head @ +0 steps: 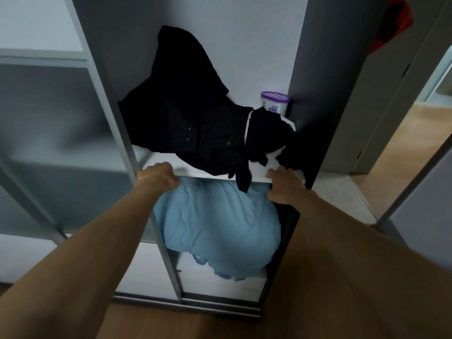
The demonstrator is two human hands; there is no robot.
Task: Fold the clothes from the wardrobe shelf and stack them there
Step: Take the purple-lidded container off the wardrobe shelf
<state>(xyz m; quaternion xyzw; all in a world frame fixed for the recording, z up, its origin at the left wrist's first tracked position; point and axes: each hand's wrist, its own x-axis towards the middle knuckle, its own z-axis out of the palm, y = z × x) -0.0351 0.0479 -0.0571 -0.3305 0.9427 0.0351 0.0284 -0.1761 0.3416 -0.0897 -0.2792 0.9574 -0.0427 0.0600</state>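
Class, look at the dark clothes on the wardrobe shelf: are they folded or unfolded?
Unfolded. The dark clothes lie in a crumpled heap on the shelf, with one end hanging over its front edge.

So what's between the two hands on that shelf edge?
In the head view, between the left hand and right hand, bare white shelf edge, then dark clothes hanging over it.

- White wardrobe shelf (171, 165): flat board, front edge facing the camera.
- Heap of dark clothes (190, 118): unfolded, spread over most of the shelf; one end hangs over its front edge.
- Purple-lidded white tub (276, 102): upright at the shelf's back right corner, just behind the clothes.
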